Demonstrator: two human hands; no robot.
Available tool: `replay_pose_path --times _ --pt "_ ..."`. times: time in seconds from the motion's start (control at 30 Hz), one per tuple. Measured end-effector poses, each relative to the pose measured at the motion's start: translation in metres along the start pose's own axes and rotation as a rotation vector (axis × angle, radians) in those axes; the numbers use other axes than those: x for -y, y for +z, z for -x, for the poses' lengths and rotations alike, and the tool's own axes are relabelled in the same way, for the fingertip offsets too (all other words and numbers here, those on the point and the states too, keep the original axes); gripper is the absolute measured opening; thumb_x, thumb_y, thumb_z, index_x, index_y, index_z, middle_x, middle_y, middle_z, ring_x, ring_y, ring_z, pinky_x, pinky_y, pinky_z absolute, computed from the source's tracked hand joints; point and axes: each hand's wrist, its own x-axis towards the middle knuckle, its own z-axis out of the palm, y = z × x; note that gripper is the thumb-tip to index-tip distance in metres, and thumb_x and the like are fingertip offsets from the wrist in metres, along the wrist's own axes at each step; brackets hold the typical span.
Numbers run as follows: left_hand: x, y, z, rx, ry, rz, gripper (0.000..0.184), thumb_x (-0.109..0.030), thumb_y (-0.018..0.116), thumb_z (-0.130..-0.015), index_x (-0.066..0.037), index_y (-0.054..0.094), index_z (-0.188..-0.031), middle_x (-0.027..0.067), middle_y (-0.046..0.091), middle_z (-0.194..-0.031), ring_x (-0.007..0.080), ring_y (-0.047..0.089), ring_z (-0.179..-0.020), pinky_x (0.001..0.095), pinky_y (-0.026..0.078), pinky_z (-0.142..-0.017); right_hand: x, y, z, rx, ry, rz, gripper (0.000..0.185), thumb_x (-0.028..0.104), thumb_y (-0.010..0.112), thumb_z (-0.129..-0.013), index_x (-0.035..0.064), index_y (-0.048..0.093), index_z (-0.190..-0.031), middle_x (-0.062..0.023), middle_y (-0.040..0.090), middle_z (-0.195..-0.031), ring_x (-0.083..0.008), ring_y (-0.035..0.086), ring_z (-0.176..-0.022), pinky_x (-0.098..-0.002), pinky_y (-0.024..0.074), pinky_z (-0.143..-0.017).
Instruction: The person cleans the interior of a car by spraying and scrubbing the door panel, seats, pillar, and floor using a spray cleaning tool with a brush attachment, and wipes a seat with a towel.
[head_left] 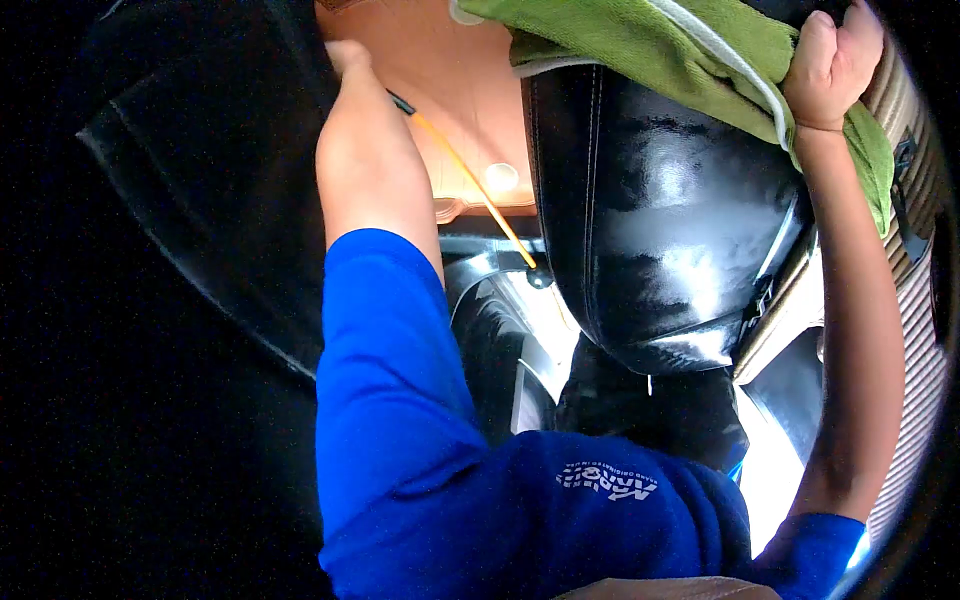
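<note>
My right hand (pixel 838 68) is curled in a fist at the top right, closed on a green towel (pixel 650 45) with a pale edging. The towel stretches across the top of a glossy black leather seat (pixel 660 200), and one end of it hangs beside my right wrist. My left hand (pixel 347 60) reaches up to the tan panel (pixel 470 90) at the upper left; its fingers are hidden. A thin orange rod (pixel 475 180) with a dark end slants down from behind my left forearm to a black knob-like piece (pixel 539 277).
A dark panel (pixel 200 180) lies along the left. Ribbed beige material (pixel 915 340) runs down the right side. Below the tan panel, a black-and-silver sill (pixel 500 320) is brightly lit. Black surrounds much of the view.
</note>
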Motion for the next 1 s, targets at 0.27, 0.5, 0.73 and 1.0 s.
replay_pose_path --times 0.27,0.5,0.73,1.0 --pt "0.020 -0.003 -0.028 -0.007 0.074 -0.060 0.037 -0.013 0.054 -0.081 0.002 0.051 -0.114 0.0224 0.059 -0.114 0.0344 0.059 -0.103 0.0433 0.046 -0.088 -0.015 0.000 -0.007 0.033 -0.120 -0.109 0.053 0.019 0.039 -0.082 -0.0093 0.041 -0.127 -0.0210 0.041 -0.134 -0.0286 0.035 -0.129 -0.0357 0.0209 -0.109" --pt "0.027 -0.029 -0.015 0.081 0.078 -0.009 0.039 -0.014 0.056 -0.080 0.004 0.050 -0.114 0.0228 0.059 -0.113 0.0341 0.059 -0.103 0.0427 0.046 -0.088 -0.006 0.002 -0.021 0.027 -0.107 -0.078 0.052 0.019 0.038 -0.082 -0.0088 0.042 -0.127 -0.0209 0.041 -0.134 -0.0288 0.036 -0.128 -0.0359 0.0210 -0.109" --pt "0.028 -0.041 -0.001 0.160 0.073 -0.001 0.042 -0.015 0.058 -0.078 0.006 0.049 -0.113 0.0233 0.059 -0.112 0.0339 0.060 -0.102 0.0421 0.047 -0.087 0.009 0.014 -0.026 -0.006 -0.097 -0.078 0.052 0.018 0.038 -0.082 -0.0082 0.043 -0.126 -0.0208 0.042 -0.133 -0.0297 0.036 -0.128 -0.0365 0.0222 -0.109" --pt "0.025 -0.063 0.024 0.316 0.004 0.014 0.045 -0.016 0.060 -0.077 0.007 0.047 -0.113 0.0238 0.059 -0.111 0.0336 0.060 -0.101 0.0413 0.047 -0.086 0.008 0.020 -0.023 -0.082 -0.117 -0.031 0.050 0.015 0.037 -0.080 -0.0069 0.047 -0.123 -0.0208 0.044 -0.131 -0.0307 0.039 -0.125 -0.0368 0.0245 -0.108"
